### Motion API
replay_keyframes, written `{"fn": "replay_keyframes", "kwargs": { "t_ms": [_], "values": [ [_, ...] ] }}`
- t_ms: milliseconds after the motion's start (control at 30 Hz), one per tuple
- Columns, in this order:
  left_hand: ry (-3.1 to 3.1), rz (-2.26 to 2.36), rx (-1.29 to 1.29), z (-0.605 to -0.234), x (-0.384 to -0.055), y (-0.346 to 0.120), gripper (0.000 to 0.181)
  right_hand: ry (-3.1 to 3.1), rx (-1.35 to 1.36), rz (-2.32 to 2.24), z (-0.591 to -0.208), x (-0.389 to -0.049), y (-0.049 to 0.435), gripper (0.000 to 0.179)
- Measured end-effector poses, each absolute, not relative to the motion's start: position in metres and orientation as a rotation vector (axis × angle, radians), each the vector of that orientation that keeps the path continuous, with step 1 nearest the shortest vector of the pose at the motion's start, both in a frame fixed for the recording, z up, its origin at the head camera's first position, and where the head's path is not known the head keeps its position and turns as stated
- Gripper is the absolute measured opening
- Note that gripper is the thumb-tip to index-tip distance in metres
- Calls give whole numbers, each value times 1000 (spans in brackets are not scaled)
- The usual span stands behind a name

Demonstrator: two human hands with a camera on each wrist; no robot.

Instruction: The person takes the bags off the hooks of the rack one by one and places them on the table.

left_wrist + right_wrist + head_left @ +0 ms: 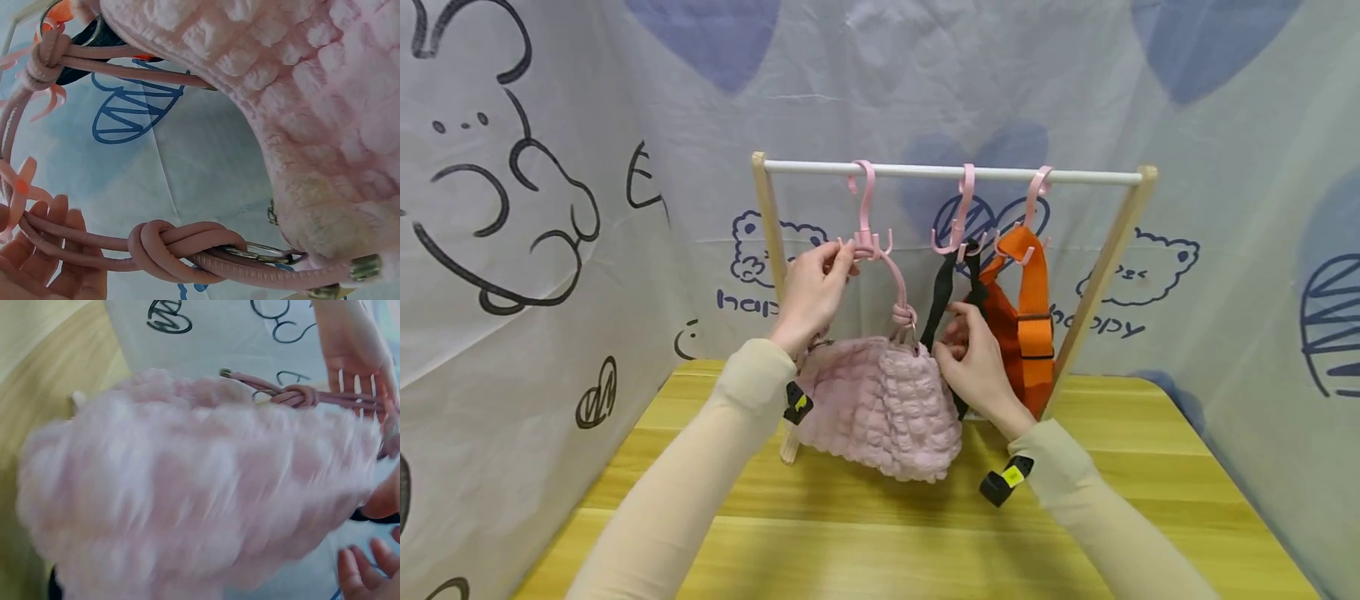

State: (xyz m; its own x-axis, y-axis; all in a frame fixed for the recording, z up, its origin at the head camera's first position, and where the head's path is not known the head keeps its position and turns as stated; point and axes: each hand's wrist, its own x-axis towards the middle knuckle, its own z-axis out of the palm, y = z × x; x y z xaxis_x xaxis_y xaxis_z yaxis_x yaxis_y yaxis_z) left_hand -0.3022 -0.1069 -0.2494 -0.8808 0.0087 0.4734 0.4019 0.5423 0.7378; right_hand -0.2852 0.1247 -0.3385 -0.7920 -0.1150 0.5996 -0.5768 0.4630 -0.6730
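A pink puffy handbag (887,408) hangs from the left pink hook (865,208) by its knotted cord handle (81,240). My left hand (816,287) is up at that hook and pinches the handle near the hook's prongs. In the left wrist view its fingers (75,225) lie behind the cord, and the thumb is mostly cut off. My right hand (973,354) is beside the bag's upper right corner, fingers loosely bent. The right wrist view shows a gap between its thumb (384,500) and fingers; whether the thumb touches the bag, I cannot tell.
A rack with a white rod (917,170) and wooden legs (1101,283) stands on the wooden table (865,550). Behind my right hand, a black strap (942,292) hangs from the middle hook (962,208) and an orange bag (1033,333) from the right one. Printed cloth surrounds the table.
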Motion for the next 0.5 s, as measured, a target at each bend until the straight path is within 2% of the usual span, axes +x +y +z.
{"fn": "replay_keyframes", "kwargs": {
  "t_ms": [133,367,500],
  "values": [
    [-2386,-1344,-345,-246,-302,-109,47,-2097,579,1306,-323,-284,118,48],
    [-2430,-1419,-303,-242,-304,-110,71,-1952,689,1271,-295,-287,98,37],
    [-2444,-1496,-271,-240,-307,-110,77,-1968,746,1333,-279,-290,84,34]
  ]
}}
